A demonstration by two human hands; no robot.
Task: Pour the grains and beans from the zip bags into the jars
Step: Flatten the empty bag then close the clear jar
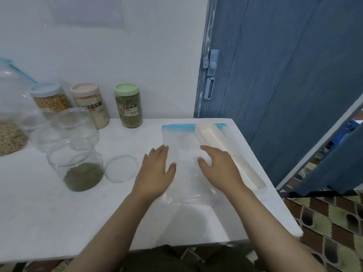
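Observation:
An empty clear zip bag [184,140] with a blue zip strip lies flat on the white table [59,216]. My left hand [157,169] rests flat on the bag's left edge, fingers straight. My right hand [218,165] lies on its right side, fingers relaxed and slightly bent. To the left stands an open glass jar [75,165] with green beans in its bottom, its clear lid [121,168] lying beside it. Another bag [11,122] holding tan grains sits at the far left edge.
Two empty glass jars [78,122] stand behind the bean jar. Three lidded jars of grains line the wall: blue lid [50,99], pink lid [91,107], green lid [128,106]. A long white tray [225,152] lies along the table's right edge, beside a blue door [284,75].

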